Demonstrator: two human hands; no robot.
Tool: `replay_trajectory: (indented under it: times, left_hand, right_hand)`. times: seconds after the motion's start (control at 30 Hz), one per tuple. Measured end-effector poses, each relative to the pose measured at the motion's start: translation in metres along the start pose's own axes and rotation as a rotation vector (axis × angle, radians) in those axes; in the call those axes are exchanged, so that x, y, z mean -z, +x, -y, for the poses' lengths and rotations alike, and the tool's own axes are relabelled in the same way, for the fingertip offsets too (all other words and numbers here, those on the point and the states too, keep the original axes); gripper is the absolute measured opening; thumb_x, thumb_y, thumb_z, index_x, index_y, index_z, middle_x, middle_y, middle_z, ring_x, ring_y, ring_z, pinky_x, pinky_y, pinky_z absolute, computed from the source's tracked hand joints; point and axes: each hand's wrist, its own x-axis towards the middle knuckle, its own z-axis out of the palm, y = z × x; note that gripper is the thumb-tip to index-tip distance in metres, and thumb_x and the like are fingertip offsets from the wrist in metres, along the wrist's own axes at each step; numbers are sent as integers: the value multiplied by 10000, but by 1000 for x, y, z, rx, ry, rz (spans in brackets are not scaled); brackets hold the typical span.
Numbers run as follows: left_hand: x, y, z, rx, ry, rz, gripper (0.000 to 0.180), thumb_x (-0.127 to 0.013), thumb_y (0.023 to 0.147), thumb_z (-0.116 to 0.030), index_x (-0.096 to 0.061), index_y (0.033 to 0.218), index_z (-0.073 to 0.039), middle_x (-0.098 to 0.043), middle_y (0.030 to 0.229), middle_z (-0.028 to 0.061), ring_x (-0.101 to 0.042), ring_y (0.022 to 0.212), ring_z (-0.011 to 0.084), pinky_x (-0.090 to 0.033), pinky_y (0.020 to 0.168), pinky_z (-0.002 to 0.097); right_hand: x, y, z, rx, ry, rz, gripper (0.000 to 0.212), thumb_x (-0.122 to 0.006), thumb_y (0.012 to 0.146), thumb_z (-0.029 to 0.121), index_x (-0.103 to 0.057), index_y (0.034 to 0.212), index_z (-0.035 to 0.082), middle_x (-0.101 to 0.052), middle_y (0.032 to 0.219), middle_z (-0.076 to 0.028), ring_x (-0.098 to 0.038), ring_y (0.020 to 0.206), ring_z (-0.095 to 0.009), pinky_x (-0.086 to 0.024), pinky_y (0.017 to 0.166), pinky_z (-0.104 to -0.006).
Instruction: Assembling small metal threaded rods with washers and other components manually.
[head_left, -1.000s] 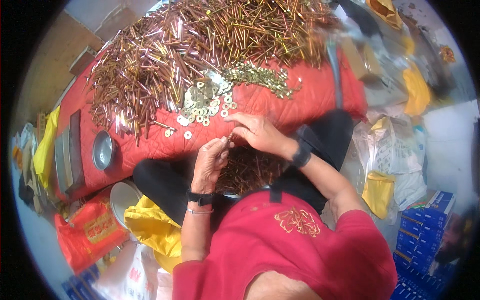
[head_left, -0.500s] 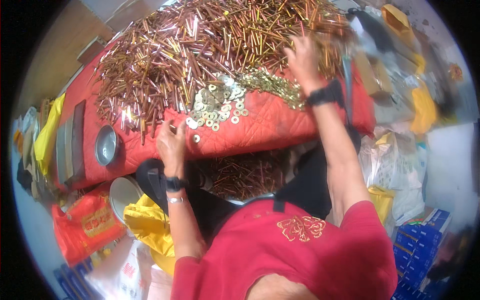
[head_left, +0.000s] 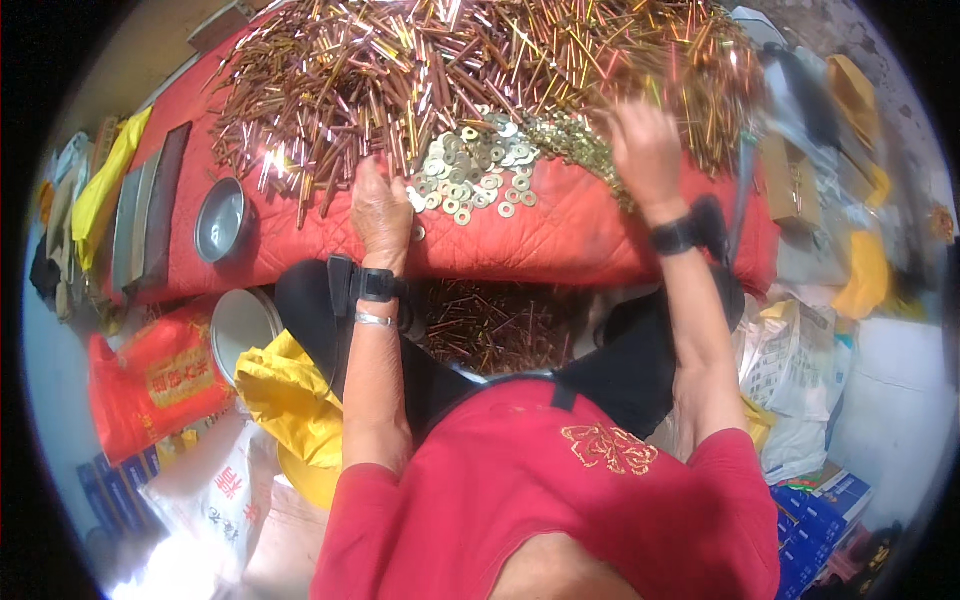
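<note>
Left hand (head_left: 382, 212): fingers curled beside flat washers (head_left: 462, 172), grip hidden. Right hand (head_left: 648, 160): blurred by brass-coloured fasteners (head_left: 568, 142); we cannot tell finger state.

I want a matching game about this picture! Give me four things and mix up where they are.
Things:
1. round grey metal bowl
2. flat, ring-shaped metal washers
3. crumpled yellow material
4. right hand

Places:
A. between the two hands
B. at the right edge of the small gold-coloured metal pieces
C. lower left, below the red quilted cloth
D. on the cloth, left of the left hand

Pairs: 1-D, 2-A, 3-C, 4-B
</note>
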Motion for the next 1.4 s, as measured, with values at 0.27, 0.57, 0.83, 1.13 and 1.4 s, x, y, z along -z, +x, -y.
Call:
replay_trajectory:
  times: [0.27, 0.57, 0.83, 1.13, 1.4]
  left_hand:
    - [1, -34, -43, 434, -1166, 192, 196, -528, 940, -60, -535, 1124, 7, -652, 860, 74, -599, 675, 89, -497, 584, 217]
    - [-25, -68, -95, -238, -470, 237, 144, -604, 781, -45, -592, 924, -31, -595, 850, 164, -595, 833, 355, -484, 724, 432]
    - [-24, -51, -84, -317, -462, 251, 142, -606, 785, -42, -600, 924, -13, -603, 838, 147, -607, 784, 329, -485, 701, 391]
    - [-11, -59, -69, 138, -730, 401, 163, -596, 889, -85, -622, 1039, -26, -641, 748, 47, -596, 668, 70, -458, 554, 231]
    - [12, -74, -64, 752, -1502, 408, 229, -643, 885, -98, -584, 1091, -18, -649, 917, 51, -625, 763, 118, -537, 649, 251]
  right_hand:
    - [-5, -24, 24, -66, 11, 133, 131, -647, 774, 103, -559, 870, 87, -574, 953, -71, -562, 865, -276, -446, 729, -408]
    - [-43, -2, 28, -61, 4, 370, 34, -538, 809, 102, -556, 807, 73, -622, 678, -171, -609, 622, -383, -465, 572, -514]
    - [7, -46, 50, -215, 577, 325, 179, -495, 814, 25, -577, 973, 15, -640, 918, -205, -629, 878, -365, -498, 760, -431]
    - [14, -61, 77, -152, 459, 406, 131, -608, 872, 235, -590, 903, 108, -642, 810, -109, -632, 752, -314, -490, 627, -426]
    - [3, -41, 87, -46, 241, 501, 78, -617, 811, 173, -633, 838, 102, -644, 756, -150, -636, 751, -342, -490, 621, -457]
